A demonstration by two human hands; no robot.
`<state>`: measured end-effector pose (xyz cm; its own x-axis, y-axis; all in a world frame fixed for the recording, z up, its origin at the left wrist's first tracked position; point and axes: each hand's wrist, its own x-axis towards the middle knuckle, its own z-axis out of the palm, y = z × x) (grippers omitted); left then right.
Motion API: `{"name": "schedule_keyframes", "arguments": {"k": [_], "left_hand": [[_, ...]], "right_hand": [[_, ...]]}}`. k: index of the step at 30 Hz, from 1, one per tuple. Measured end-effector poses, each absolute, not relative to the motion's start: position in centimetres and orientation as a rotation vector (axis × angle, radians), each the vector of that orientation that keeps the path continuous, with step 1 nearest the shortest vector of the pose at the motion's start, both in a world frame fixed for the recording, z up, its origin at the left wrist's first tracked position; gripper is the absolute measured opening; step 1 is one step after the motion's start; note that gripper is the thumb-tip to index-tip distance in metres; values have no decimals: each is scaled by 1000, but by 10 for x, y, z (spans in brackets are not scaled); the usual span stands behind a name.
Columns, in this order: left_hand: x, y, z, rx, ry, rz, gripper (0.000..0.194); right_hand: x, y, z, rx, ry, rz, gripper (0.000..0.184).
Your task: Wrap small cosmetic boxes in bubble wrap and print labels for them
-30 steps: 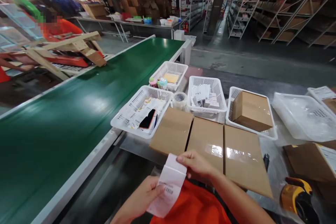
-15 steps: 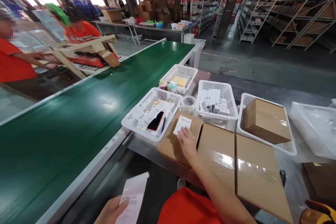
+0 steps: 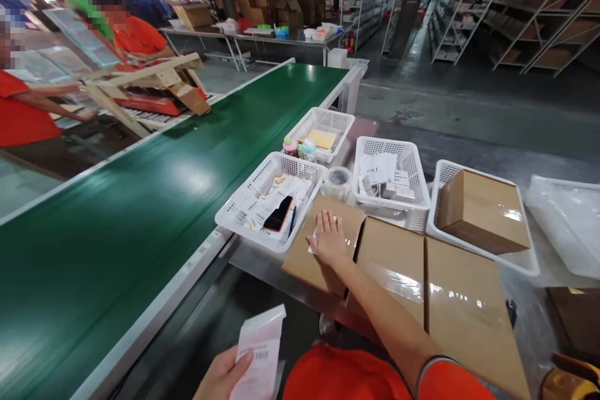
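My right hand lies flat, fingers stretched out, on a white label pressed onto the top of the leftmost cardboard box. Most of the label is hidden under the hand. Low in the view, my left hand pinches a white paper strip with a barcode, held above the dark floor beside the conveyor. Two more taped cardboard boxes lie side by side to the right of the first one.
A green conveyor belt runs along the left. White baskets hold papers, a phone, small packets and a cardboard box; a tape roll stands between them. Two people in orange work across the belt. Shelving fills the background.
My right hand peeled a label off the strip, carried it onto the left box, and now lies flat over it. My left hand dropped lower with the remaining strip.
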<state>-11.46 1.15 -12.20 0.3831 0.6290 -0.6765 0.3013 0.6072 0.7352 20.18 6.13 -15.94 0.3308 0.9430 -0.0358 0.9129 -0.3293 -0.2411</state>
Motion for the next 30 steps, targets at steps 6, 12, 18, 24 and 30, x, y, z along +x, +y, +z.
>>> {"name": "schedule_keyframes", "arguments": {"k": [6,12,18,24,30], "left_hand": [[-57,26,-76,794,1146,376,70],[18,28,-43,753,972,459,61],[71,3,-35,856,805,406,89],[81,-59,-25,1225,653,171,98],[89,-89,-19,1500,820,134,35]], "right_hand": [[142,-58,-154,-1770,-1800,750,61],[157,-106,-93,-1384,-911,1044,65],[158,-136,-60,-1299,-520,859,87],[209,-172,-49,-1505,-421,669,50],[224,-229,-32,-1662,-985,443,40]]}}
